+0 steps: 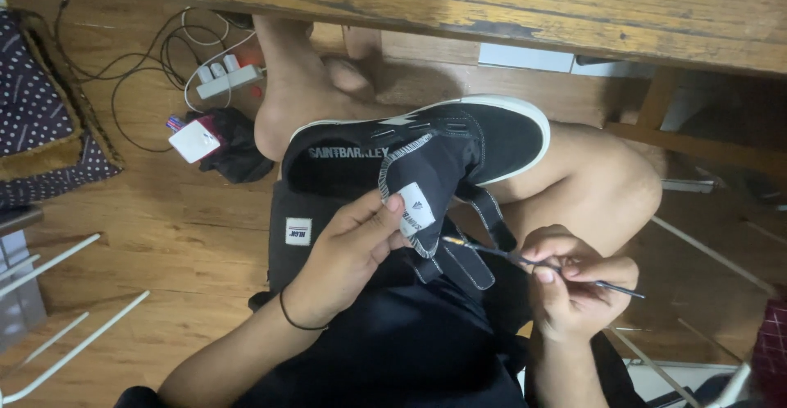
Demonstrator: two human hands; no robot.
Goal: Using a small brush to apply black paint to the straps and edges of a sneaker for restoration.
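Wooden floorboards (188, 227), warm brown and worn, fill most of the head camera's frame, while the scuffed edge of a wooden table (574, 14) runs across the top. At the upper left, black cables (123, 72) loop around a white power strip (229, 80), with a small white charger block (194, 141) lying on a dark cloth (238, 150) just below it. A dotted dark cushion (37, 121) sits at the far left edge, and white metal rods (65, 326) angle across the lower left corner.

Seated at centre frame, a person in dark shorts (393, 342) rests a black slip-on shoe with a white sole (492, 137) on the bare knees, its opening facing the lower left. The left hand (348, 252), a thin black band at its wrist, comes up from the bottom centre and pinches the shoe's tongue (422, 191) between thumb and fingers, folding it back so its white label shows. The right hand (570, 281), at lower right, is curled closed around a thin dark tool (541, 264), gripped like a pen between thumb and forefinger. The tool's tip points to the left and meets the stitched edge of the tongue, just beside the left hand's fingertips.
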